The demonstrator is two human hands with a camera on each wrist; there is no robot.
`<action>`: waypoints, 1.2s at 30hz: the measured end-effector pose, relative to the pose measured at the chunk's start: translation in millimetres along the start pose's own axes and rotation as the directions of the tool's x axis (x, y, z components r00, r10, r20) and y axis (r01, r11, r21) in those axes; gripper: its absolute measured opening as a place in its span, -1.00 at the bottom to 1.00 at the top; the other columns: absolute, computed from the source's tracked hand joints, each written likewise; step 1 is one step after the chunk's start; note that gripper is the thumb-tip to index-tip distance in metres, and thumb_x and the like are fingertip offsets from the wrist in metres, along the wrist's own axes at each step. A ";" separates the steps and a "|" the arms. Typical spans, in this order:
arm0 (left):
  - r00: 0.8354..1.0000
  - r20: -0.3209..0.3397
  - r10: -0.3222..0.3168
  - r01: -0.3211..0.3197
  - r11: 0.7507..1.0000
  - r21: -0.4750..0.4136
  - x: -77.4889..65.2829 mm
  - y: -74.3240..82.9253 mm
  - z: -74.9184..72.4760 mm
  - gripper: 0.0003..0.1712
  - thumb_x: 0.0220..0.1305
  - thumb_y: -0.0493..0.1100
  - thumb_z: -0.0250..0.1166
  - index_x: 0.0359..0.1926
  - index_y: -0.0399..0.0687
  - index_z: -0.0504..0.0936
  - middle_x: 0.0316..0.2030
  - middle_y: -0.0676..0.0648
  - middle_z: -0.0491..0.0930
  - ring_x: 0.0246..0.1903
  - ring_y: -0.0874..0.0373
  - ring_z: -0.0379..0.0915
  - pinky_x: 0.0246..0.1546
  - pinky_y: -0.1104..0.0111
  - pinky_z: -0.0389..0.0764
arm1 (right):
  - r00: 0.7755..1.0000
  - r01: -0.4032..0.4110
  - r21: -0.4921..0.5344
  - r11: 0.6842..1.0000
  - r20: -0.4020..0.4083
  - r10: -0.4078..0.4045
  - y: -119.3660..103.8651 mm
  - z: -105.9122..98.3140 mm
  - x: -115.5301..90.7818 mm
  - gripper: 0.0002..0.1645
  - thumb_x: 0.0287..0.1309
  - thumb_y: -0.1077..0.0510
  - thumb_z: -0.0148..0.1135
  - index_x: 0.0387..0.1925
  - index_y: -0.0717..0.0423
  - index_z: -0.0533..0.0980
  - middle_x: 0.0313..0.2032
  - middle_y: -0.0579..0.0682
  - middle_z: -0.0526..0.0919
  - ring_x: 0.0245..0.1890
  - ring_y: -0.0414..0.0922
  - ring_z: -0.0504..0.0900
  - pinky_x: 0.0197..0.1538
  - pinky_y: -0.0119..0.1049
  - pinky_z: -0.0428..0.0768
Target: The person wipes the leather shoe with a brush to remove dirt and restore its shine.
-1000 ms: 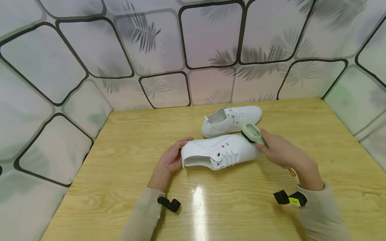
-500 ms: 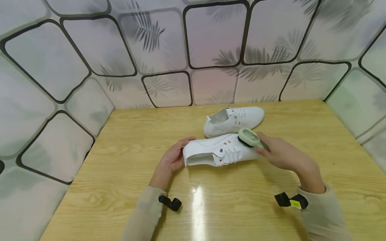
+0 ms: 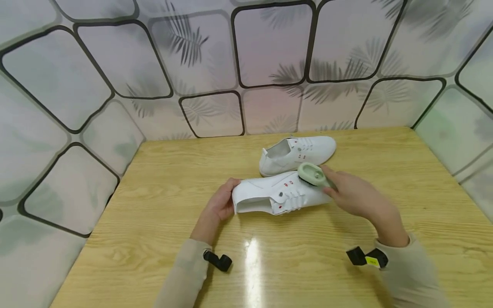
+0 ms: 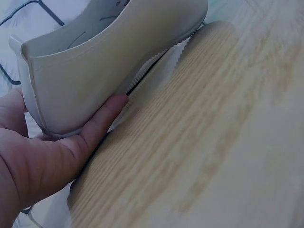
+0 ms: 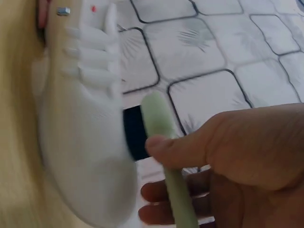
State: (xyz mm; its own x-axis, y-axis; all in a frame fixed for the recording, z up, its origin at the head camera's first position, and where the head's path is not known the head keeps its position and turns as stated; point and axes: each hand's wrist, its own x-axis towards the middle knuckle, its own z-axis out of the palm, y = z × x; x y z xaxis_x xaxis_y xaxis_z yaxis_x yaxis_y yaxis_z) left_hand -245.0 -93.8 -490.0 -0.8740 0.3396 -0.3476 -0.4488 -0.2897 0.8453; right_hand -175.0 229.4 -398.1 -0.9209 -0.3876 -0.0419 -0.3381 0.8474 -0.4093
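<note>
A white lace-up shoe (image 3: pixel 262 192) is tilted on its side in the head view, heel to the left and opening toward me. My left hand (image 3: pixel 222 200) grips its heel; in the left wrist view the thumb (image 4: pixel 102 116) lies along the lower edge by the sole. My right hand (image 3: pixel 356 194) holds a pale green brush (image 3: pixel 313 173) by its handle. Dark bristles (image 5: pixel 135 132) touch the side of the shoe's front part in the right wrist view. The second white shoe (image 3: pixel 317 149) stands upright just behind.
Beneath everything is a wooden table (image 3: pixel 169 171) with a light reflection near its front. A patterned wall covering (image 3: pixel 269 109) of outlined panels and leaves rises along the back and sides. Black camera straps (image 3: pixel 217 260) sit on both sleeves.
The brush in my right hand has moved left along the shoe, from the toe toward the laces. My left hand stays at the heel, and the second shoe has not moved.
</note>
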 end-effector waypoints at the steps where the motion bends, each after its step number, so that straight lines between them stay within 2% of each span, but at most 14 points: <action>1: 1.000 -0.006 0.006 -0.005 1.000 0.006 -0.1 0.1 0.1 -0.72 0.42 -0.09 -0.10 -0.13 -0.19 0.44 -0.31 -0.02 0.55 -0.36 0.22 0.55 -0.39 0.39 0.63 | 1.000 0.011 -0.007 1.000 -0.007 -0.011 -2.8 2.0 1.7 -0.25 0.44 0.13 0.08 0.48 0.35 0.07 0.23 0.48 0.41 0.21 0.35 0.44 0.19 0.25 0.41; 4: 1.000 -0.008 0.027 -0.027 0.999 0.031 0.1 0.4 1.3 -0.71 0.42 -0.11 -0.11 -0.17 -0.18 0.48 -0.34 0.00 0.57 -0.38 0.23 0.55 -0.39 0.40 0.61 | 0.999 0.038 0.009 0.999 -0.006 -0.038 -8.0 5.8 4.0 -0.26 0.44 0.11 0.08 0.48 0.32 0.09 0.25 0.44 0.41 0.23 0.34 0.43 0.21 0.24 0.40; 8: 0.998 -0.015 0.056 -0.055 0.997 0.046 0.5 0.1 2.5 -0.73 0.41 -0.13 -0.10 -0.19 -0.15 0.50 -0.35 0.01 0.59 -0.38 0.24 0.56 -0.40 0.41 0.61 | 1.000 0.010 0.006 1.000 -0.005 -0.009 -5.1 2.9 0.6 -0.27 0.43 0.14 0.10 0.47 0.34 0.10 0.28 0.43 0.39 0.24 0.34 0.42 0.19 0.25 0.41; 10: 0.998 -0.018 0.065 -0.065 0.997 0.045 0.7 0.0 2.6 -0.73 0.41 -0.14 -0.10 -0.19 -0.16 0.49 -0.34 0.00 0.59 -0.37 0.24 0.56 -0.39 0.41 0.61 | 1.000 -0.018 -0.020 1.000 -0.024 0.018 -2.1 1.5 1.2 -0.26 0.43 0.13 0.09 0.48 0.32 0.10 0.21 0.46 0.44 0.16 0.32 0.50 0.11 0.23 0.47; 14: 0.997 -0.026 0.070 -0.069 0.997 0.031 2.9 -0.7 4.6 -0.74 0.42 -0.15 -0.10 -0.18 -0.18 0.48 -0.34 0.00 0.58 -0.37 0.23 0.56 -0.38 0.40 0.62 | 0.999 0.000 -0.029 1.000 -0.045 -0.001 -3.7 3.1 6.9 -0.27 0.44 0.11 0.07 0.48 0.32 0.09 0.12 0.47 0.50 0.05 0.26 0.57 0.06 0.19 0.50; 17: 0.997 -0.035 0.073 -0.072 0.997 0.026 3.4 -1.2 6.0 -0.74 0.42 -0.15 -0.09 -0.16 -0.20 0.48 -0.34 -0.01 0.58 -0.37 0.23 0.56 -0.38 0.40 0.62 | 0.999 0.036 0.014 0.999 -0.012 -0.036 -4.6 3.1 6.6 -0.28 0.44 0.13 0.08 0.48 0.32 0.12 0.20 0.43 0.47 0.15 0.28 0.51 0.17 0.22 0.43; 19: 0.995 -0.045 0.084 -0.083 0.996 0.027 2.6 -1.0 5.7 -0.73 0.43 -0.15 -0.09 -0.13 -0.22 0.48 -0.33 -0.01 0.58 -0.37 0.23 0.56 -0.38 0.41 0.62 | 0.999 0.028 0.026 0.999 0.016 -0.028 -0.6 1.3 4.2 -0.27 0.44 0.12 0.08 0.48 0.33 0.10 0.26 0.43 0.41 0.21 0.31 0.45 0.20 0.25 0.39; 23: 0.988 -0.083 0.130 -0.128 0.991 0.026 1.7 -0.6 4.0 -0.74 0.43 -0.17 -0.06 -0.11 -0.24 0.50 -0.33 -0.01 0.57 -0.38 0.25 0.56 -0.39 0.43 0.62 | 1.000 -0.001 -0.023 1.000 -0.011 0.001 3.7 0.8 5.7 -0.25 0.44 0.12 0.08 0.46 0.39 0.08 0.23 0.50 0.40 0.20 0.37 0.44 0.17 0.26 0.41; 26: 0.982 -0.109 0.153 -0.153 0.988 0.009 1.2 -1.2 2.6 -0.76 0.43 -0.18 -0.04 -0.19 -0.21 0.52 -0.35 -0.01 0.57 -0.40 0.26 0.55 -0.41 0.45 0.61 | 0.998 0.049 -0.020 0.999 -0.030 -0.049 -2.4 5.6 12.6 -0.26 0.45 0.11 0.06 0.47 0.39 0.08 0.21 0.49 0.43 0.19 0.34 0.46 0.18 0.23 0.42; 29: 0.981 -0.107 0.163 -0.164 0.986 -0.003 1.0 -1.8 1.9 -0.77 0.43 -0.18 -0.04 -0.27 -0.16 0.52 -0.35 -0.01 0.56 -0.41 0.26 0.55 -0.44 0.46 0.60 | 0.994 0.106 0.031 0.994 -0.013 -0.106 -6.6 7.4 14.0 -0.28 0.44 0.13 0.08 0.47 0.34 0.11 0.25 0.42 0.43 0.23 0.31 0.45 0.22 0.22 0.39; 32: 0.981 -0.089 0.173 -0.175 0.985 -0.013 1.6 -1.9 1.7 -0.77 0.44 -0.19 -0.05 -0.27 -0.13 0.52 -0.33 -0.01 0.55 -0.39 0.27 0.55 -0.41 0.48 0.60 | 0.997 0.076 0.038 0.996 0.008 -0.077 -3.2 3.8 9.1 -0.28 0.42 0.16 0.09 0.47 0.35 0.11 0.27 0.42 0.40 0.24 0.32 0.43 0.22 0.24 0.38; 36: 0.981 -0.072 0.182 -0.185 0.983 -0.024 2.0 -2.3 0.9 -0.77 0.46 -0.21 -0.06 -0.25 -0.12 0.52 -0.30 -0.03 0.55 -0.37 0.25 0.56 -0.38 0.47 0.61 | 1.000 -0.004 -0.024 1.000 -0.016 0.004 -0.5 4.2 7.1 -0.26 0.45 0.16 0.05 0.47 0.40 0.05 0.23 0.51 0.40 0.21 0.37 0.44 0.19 0.26 0.40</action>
State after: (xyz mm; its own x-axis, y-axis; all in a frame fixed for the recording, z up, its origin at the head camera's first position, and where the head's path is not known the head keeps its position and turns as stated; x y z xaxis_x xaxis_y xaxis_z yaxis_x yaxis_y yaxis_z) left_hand -245.5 -91.7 -492.2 -0.9523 0.2157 -0.2159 -0.2842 -0.3688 0.8850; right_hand -180.6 224.8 -402.1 -0.9252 -0.3785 -0.0286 -0.3389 0.8575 -0.3871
